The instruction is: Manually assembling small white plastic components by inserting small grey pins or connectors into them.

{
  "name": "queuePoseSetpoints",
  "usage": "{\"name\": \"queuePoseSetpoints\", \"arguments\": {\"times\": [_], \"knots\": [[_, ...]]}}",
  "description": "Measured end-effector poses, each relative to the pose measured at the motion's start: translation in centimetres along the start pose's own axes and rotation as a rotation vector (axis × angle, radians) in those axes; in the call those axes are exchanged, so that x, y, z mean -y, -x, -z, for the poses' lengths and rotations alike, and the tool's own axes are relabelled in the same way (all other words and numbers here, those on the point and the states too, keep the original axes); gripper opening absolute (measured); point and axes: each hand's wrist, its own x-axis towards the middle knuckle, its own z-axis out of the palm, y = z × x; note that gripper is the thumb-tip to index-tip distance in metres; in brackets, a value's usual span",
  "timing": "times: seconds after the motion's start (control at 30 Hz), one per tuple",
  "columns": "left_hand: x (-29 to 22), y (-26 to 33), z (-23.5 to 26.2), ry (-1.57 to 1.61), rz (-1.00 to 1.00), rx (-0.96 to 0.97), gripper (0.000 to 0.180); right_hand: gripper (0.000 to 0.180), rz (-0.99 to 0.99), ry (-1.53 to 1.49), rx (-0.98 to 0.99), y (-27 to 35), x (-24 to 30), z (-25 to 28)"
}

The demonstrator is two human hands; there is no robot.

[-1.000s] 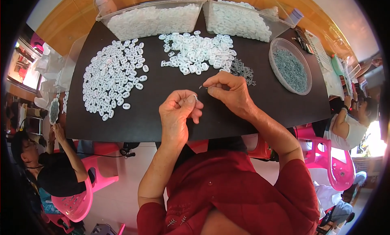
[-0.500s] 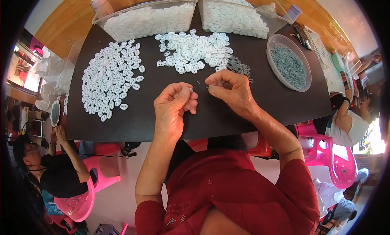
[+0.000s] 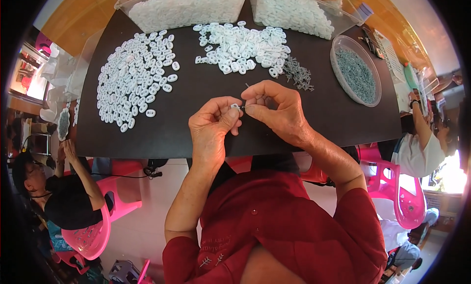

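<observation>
My left hand [image 3: 210,129] is closed, with a small white oval plastic piece [image 3: 235,106] pinched between thumb and index finger. Opposite it, my right hand [image 3: 282,109] pinches a small screw [image 3: 242,107], its tip at the white piece. Whether the screw has entered a hole is too small to tell. A loose screw [image 3: 247,84] lies on the dark table just beyond the right fingertips. Past my hands are a pile of white oval pieces [image 3: 240,46] and, at its right, a small heap of grey screws [image 3: 298,74].
A spread of white oval pieces [image 3: 132,82] covers the table's left. A round tub [image 3: 335,69] of grey screws stands at right. Two clear bins of white pieces line the back. People sit left [image 3: 64,200] and right [image 3: 417,151], near pink chairs [image 3: 100,235].
My hands have come together, bringing the screw against the white piece. The whole view has shifted, so the table and piles sit higher in the picture.
</observation>
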Motion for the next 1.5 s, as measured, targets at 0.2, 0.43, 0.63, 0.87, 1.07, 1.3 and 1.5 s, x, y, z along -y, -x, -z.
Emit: {"name": "queuePoseSetpoints", "arguments": {"times": [0.2,0.43,0.63,0.87,1.07,1.3,1.5], "knots": [[-0.2,0.3,0.2,-0.051,0.034,-0.018,0.01,0.019,-0.049,0.014,0.054,-0.2,0.5,-0.3],[-0.9,0.2,0.2,-0.147,0.03,0.015,0.009,0.019,-0.083,-0.088,0.129,-0.8,0.2,0.2],[-0.7,0.1,0.6,-0.174,0.06,0.03,0.008,0.017,-0.118,-0.175,0.117,-1.0,-0.3,0.1],[0.5,0.4,0.4,-0.273,-0.16,-0.013,0.009,0.019,-0.171,-0.237,0.085,-1.2,-0.4,-0.4],[1.3,0.7,0.3,-0.553,-0.328,-0.099,0.008,0.018,-0.198,-0.24,-0.003,-1.0,-0.3,-1.5],[1.1,1.0,0.0,-0.398,-0.325,-0.142,0.003,0.013,-0.202,-0.285,-0.083,-0.6,0.2,-2.6],[1.0,1.5,0.7,-0.25,-0.212,-0.148,0.004,0.01,-0.117,-0.235,-0.03,-0.6,-0.4,-3.0]]}}
